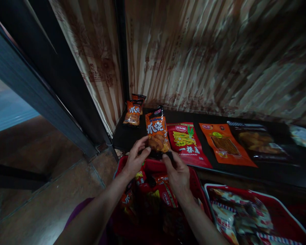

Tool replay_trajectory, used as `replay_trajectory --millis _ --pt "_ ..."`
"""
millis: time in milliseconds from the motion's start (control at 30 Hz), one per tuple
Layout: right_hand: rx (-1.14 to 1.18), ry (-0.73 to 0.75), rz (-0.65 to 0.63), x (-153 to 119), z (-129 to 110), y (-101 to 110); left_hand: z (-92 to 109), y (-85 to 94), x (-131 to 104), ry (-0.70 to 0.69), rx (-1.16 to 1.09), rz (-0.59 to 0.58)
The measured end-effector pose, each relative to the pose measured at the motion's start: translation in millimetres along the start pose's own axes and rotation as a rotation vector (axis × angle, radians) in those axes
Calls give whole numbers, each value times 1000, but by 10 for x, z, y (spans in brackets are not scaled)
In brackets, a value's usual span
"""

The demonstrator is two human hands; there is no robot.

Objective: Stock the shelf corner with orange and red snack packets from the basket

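Note:
An orange and black snack packet (156, 131) is held upright between my two hands, over the front edge of a black shelf. My left hand (137, 154) pinches its lower left side with the thumb in front. At the lower right corner, my right hand (177, 170) grips the packet's black bottom end. Two similar orange packets (133, 114) stand at the shelf's left end, one behind the other. Just right of the held packet lies a red snack bag (186, 143). Below my hands is a red basket (199, 183) with several red and orange packets in it.
Along the black shelf (290, 175) lie an orange bag (225, 144) and a dark bag (260, 139). A second red basket (287, 212) with a white rim holds several white packets. Patterned curtain hangs behind; metal posts (73, 92) rise at left.

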State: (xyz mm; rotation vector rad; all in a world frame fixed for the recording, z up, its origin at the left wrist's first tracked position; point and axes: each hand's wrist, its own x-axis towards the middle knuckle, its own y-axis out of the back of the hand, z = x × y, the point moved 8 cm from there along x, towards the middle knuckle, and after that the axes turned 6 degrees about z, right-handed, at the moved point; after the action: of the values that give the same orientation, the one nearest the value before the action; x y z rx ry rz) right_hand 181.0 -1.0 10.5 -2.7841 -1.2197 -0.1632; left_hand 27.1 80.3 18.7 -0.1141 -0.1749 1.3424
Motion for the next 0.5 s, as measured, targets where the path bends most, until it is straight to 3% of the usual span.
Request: replay_trajectory --millis 100,233,400,500 --pt "-199 259 -2 -35 -184 -7 -17 -112 -36 95 -260 -81" --pt "-396 463 6 -104 -301 -46 -6 -268 -74 172 -505 -186" --pt "-533 767 -101 -301 -467 -234 -14 -310 -84 199 -583 -154" --pt "-603 875 -168 -440 -491 -369 -84 -286 -89 270 -579 -103"
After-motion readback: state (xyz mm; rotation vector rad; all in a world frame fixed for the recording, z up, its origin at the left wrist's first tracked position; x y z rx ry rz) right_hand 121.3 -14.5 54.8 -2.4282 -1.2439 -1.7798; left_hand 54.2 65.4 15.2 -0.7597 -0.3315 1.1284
